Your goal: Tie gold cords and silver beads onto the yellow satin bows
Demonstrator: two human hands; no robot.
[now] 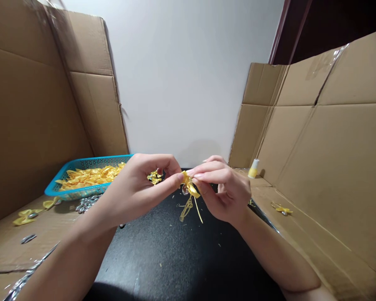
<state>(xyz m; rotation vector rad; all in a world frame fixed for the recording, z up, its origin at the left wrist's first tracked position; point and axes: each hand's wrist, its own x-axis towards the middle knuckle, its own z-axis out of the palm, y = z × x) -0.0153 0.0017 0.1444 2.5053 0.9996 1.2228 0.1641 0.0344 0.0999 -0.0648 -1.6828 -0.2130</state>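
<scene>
Between my two hands, above the black work surface (163,255), is a small yellow ribbon bow (192,191). My left hand (144,179) pinches its left end between thumb and forefinger. From the other side, the thumb and fingertips of my right hand (225,184) close on the bow's upper right part. A shiny round bead or button (184,190) shows just under the fingertips. Yellow cord (186,210) dangles below in a loop, with a loose straight end. The fingertips hide the middle of the bow.
A blue basket (58,193) full of yellow bows stands at left, silvery beads (87,203) beside it. Loose bows (27,217) lie on cardboard. At right are a small yellow-and-white bottle (253,169) and a finished-looking bow (283,210). Cardboard walls (329,159) flank both sides.
</scene>
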